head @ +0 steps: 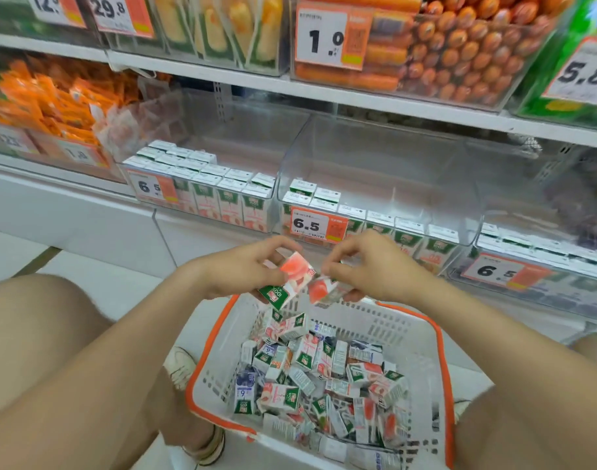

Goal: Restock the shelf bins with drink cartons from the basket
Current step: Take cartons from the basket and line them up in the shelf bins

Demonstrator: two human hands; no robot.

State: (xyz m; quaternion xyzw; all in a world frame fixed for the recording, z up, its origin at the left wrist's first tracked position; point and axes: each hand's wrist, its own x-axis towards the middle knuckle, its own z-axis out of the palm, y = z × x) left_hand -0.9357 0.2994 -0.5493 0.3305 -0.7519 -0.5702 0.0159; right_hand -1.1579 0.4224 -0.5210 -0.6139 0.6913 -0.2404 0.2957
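My left hand [242, 269] grips a small green, white and pink drink carton [288, 281] above the far rim of the basket. Beside it my right hand [368, 266] grips a second carton [327, 289] of the same kind; the two cartons almost touch. Below them a white basket with an orange rim [207, 364] sits on the floor between my knees, holding several loose cartons [324, 378]. On the low shelf, the left clear bin [271, 205] is nearly full of upright cartons. The middle clear bin [466, 212] has cartons only along its front and left.
A third clear bin [514, 276] with cartons stands at the right. Orange price tags marked 6.5 hang on the bin fronts. The shelves above hold bins of orange snack packs and sausages. My bare knees flank the basket, and a sandalled foot [202, 446] rests by its left side.
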